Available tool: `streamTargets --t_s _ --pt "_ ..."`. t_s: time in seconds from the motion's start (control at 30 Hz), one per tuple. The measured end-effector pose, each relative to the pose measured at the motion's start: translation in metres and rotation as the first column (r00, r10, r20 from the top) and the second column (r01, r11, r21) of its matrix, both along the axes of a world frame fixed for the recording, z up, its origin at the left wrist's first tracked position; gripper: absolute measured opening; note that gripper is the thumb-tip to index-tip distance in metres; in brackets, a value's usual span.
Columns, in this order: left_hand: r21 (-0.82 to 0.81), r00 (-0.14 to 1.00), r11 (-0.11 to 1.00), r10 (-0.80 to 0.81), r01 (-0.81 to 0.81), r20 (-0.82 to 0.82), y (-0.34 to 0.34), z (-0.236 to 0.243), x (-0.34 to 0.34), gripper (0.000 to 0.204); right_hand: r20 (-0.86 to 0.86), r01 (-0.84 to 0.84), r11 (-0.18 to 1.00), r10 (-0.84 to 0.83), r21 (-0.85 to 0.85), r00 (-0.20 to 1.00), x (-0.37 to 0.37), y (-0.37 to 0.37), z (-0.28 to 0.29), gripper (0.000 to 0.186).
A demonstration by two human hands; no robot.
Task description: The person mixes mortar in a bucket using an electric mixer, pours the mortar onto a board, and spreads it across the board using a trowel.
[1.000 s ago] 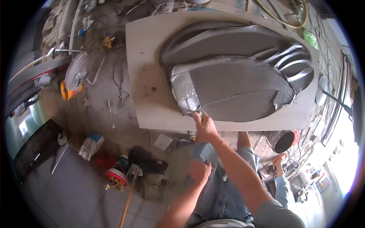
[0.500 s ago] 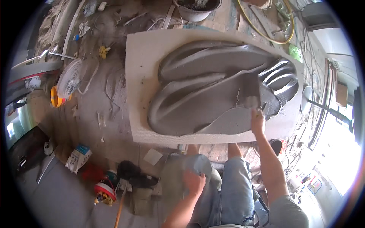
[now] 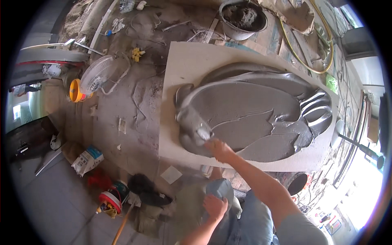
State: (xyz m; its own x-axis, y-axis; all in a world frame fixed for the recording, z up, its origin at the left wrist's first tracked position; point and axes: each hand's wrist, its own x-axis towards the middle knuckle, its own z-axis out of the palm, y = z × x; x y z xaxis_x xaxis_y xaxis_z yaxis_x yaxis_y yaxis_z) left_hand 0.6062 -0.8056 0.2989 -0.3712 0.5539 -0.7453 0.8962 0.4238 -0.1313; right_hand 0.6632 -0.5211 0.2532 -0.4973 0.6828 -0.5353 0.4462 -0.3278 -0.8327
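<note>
A large pale tile [image 3: 173,69] lies in front of me, with a thick layer of wet grey mortar [image 3: 249,108] spread over much of it. My right hand [image 3: 221,150] grips a trowel [image 3: 192,124] by its handle. Mortar smears the blade, which is at the left end of the layer and blurred by motion. Glossy ridges of mortar stand at the right end. My left hand [image 3: 215,206] rests by my bent knee with its fingers curled; whether anything is inside them is hidden.
Beyond the tile stand a bucket of dark mix [image 3: 243,34] and a yellow hose [image 3: 300,61]. Left are a white fan [image 3: 98,75] and a yellow bucket [image 3: 76,90]. A paper bag [image 3: 87,160], a red-and-white bucket [image 3: 111,200] and a wooden handle [image 3: 122,226] lie nearer me.
My right hand has swept the trowel from the right part of the mortar to its left end, smoothing the middle. The view has shifted, while my left hand stays by the knee.
</note>
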Motion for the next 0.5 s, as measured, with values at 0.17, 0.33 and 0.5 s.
streamTargets --t_s 0.17,0.33,0.5 --pt "-0.032 0.998 0.999 -0.003 0.005 0.059 -0.014 -0.016 -0.007 0.071 0.559 -0.358 0.934 0.287 0.018 0.778 0.006 0.0 0.006 0.051" --pt "0.03 0.997 0.999 0.019 -0.022 0.081 -0.006 -0.017 -0.005 0.07 0.666 -0.185 0.969 0.03 0.164 0.746 0.012 0.097 0.011 0.05" --pt "-0.074 0.97 0.989 0.143 -0.131 0.198 0.004 -0.015 -0.026 0.071 0.729 0.157 0.956 -0.29 0.247 0.62 0.075 0.133 0.0 0.052"
